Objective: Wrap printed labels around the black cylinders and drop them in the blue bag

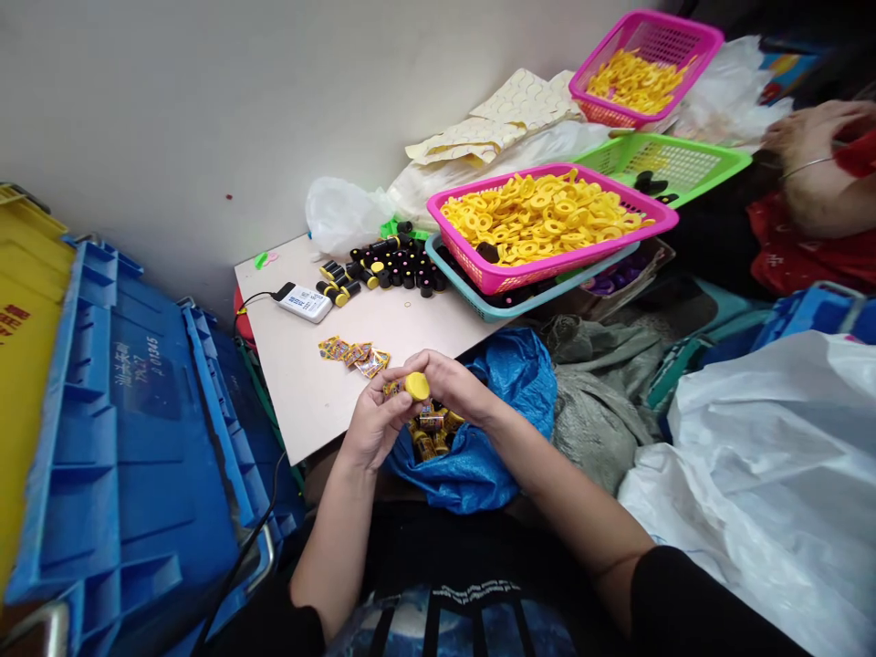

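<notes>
A small cylinder with a round yellow end [417, 387] is held up in front of me, with a bit of printed wrapping showing beside it. My left hand [373, 415] is closed on it, the thumb pressed near the yellow end. The fingers of my right hand [455, 388] curl round its far side, and their tips are partly hidden. Below both hands a blue plastic bag [506, 392] gapes around several cylinders in printed wrappers [432, 436]. Flat printed sleeves [354, 354] lie on the table just beyond my left hand.
On the white table [294, 374] are a white cabled device [305, 302] and black cylinders [411, 269]. A pink basket of yellow rings [547, 219] rests on a blue basket [493, 310]. Blue crates [137, 411] stand left. Another person [821, 173] is at right, behind a white sack [773, 456].
</notes>
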Action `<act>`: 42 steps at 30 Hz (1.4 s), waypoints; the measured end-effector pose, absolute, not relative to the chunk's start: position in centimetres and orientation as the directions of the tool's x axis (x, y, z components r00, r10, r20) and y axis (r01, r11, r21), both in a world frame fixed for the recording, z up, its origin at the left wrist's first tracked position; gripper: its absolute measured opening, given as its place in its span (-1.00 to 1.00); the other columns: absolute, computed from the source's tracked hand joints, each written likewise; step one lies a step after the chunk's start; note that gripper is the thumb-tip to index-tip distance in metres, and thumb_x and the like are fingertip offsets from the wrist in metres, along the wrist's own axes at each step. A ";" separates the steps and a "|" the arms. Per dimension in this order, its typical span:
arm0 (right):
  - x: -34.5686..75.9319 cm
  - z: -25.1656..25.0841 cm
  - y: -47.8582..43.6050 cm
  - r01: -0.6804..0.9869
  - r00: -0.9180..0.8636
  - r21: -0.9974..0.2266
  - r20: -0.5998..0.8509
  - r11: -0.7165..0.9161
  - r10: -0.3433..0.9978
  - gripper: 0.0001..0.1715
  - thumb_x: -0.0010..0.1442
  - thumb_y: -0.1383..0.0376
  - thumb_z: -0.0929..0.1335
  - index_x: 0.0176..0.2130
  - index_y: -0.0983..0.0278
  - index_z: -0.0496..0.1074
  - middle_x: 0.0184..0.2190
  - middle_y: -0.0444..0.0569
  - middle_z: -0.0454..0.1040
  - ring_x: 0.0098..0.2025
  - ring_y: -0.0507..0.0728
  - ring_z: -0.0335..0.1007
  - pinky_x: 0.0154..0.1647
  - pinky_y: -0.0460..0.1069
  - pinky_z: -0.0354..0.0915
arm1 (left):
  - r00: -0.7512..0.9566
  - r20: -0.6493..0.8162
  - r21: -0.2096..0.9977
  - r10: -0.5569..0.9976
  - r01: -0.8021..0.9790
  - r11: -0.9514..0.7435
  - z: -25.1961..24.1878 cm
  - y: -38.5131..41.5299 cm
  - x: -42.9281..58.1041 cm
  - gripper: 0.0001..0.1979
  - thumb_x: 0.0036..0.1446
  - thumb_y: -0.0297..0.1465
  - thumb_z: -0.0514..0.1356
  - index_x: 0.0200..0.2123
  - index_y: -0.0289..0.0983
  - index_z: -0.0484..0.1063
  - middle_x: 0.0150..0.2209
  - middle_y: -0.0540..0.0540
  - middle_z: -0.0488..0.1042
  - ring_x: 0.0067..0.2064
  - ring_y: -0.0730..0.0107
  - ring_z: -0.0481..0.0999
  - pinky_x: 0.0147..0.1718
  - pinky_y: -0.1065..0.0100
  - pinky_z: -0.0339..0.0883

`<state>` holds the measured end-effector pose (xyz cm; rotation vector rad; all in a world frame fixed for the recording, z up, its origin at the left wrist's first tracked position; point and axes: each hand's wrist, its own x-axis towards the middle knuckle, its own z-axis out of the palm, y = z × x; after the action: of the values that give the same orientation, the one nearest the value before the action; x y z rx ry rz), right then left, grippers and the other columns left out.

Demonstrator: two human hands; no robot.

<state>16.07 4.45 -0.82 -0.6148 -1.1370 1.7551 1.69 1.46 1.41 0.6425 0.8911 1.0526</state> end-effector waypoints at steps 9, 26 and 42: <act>20.4 -0.1 6.7 0.110 -0.828 -0.988 -0.153 -0.112 0.540 -0.58 0.03 0.12 0.46 -0.22 0.30 0.32 -0.32 -0.10 0.40 -0.30 0.03 0.34 -0.27 -0.06 0.28 | 0.408 -0.288 0.900 0.866 -0.194 0.390 -1.5 1.0 1.1 -0.61 -0.23 -0.37 0.45 -0.27 -0.31 0.48 -0.39 -0.02 0.52 -0.39 0.46 0.49 -0.34 0.42 0.35; 11.8 -1.1 20.9 0.415 -0.450 -0.844 0.135 0.340 0.883 -0.79 0.21 0.22 0.29 -0.30 0.31 0.43 -0.34 -0.02 0.47 -0.29 0.09 0.35 -0.22 0.01 0.25 | 0.416 -0.223 0.952 0.882 0.286 0.106 -2.0 2.3 -2.1 -0.39 0.04 -0.25 0.26 0.16 -0.12 0.17 0.15 -0.21 0.27 0.06 0.14 0.37 0.01 0.17 0.25; 2.3 -5.0 25.7 0.757 -0.548 -0.193 0.332 0.624 0.767 -0.66 0.26 0.44 0.17 -0.02 0.33 0.37 -0.10 0.21 0.43 -0.01 0.31 0.19 -0.06 0.17 0.10 | -0.026 0.305 0.631 0.952 0.754 -0.182 -7.0 9.2 -9.6 -0.88 0.11 -0.46 0.19 -0.34 -0.21 0.55 -0.34 -0.08 0.56 -0.22 0.26 0.45 -0.18 0.24 0.34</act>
<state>2.33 25.72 -5.01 -1.2140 -2.4655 0.0375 -9.62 9.15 -6.97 1.9745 1.8018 1.0157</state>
